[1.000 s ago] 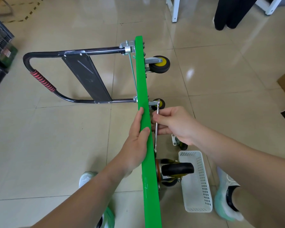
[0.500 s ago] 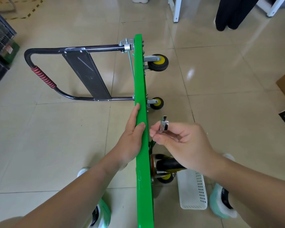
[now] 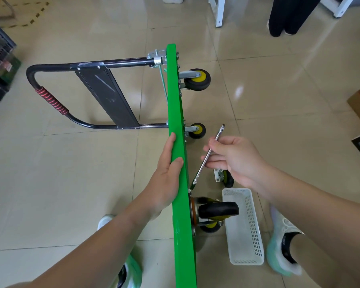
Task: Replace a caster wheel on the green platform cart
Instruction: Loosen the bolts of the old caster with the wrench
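Green deck (image 3: 174,90) is clasped by the left hand (image 3: 166,175); the wrench (image 3: 200,171), pinched in the right hand (image 3: 235,159), should be seated squarely before turning.

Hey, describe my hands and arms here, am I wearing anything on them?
Nothing is worn on them. The left hand and right hand are bare, with no gloves, rings or watch showing. The left forearm and right forearm are bare too; no sleeve, band or marking is in view.
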Demonstrator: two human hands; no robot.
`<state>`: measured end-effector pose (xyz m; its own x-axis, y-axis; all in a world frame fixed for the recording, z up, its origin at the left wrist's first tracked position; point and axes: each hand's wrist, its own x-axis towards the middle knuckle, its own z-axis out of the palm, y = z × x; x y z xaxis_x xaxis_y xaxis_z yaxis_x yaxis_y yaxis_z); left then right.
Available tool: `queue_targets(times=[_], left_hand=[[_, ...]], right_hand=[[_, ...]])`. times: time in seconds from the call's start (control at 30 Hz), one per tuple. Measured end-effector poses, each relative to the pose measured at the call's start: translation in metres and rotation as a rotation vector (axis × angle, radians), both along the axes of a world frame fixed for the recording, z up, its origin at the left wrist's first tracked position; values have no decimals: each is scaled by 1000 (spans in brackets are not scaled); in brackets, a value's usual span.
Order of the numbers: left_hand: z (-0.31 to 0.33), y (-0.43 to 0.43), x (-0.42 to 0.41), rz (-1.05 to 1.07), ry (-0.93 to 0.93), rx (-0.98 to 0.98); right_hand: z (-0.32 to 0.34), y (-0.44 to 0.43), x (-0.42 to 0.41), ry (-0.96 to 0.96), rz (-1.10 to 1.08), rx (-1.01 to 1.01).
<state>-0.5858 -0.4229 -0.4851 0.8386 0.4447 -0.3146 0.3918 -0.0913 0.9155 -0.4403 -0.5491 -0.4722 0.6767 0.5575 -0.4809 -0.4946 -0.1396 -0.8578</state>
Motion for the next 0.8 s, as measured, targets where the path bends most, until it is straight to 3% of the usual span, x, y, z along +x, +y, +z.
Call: queue_targets(times=[0.2, 0.8], left_hand=[[0, 1, -1, 0, -5, 6], [-4, 1, 0, 8, -29, 5]], right_hand=[[-5, 17, 0, 91, 29, -30], [12, 24, -16, -61, 118, 19]])
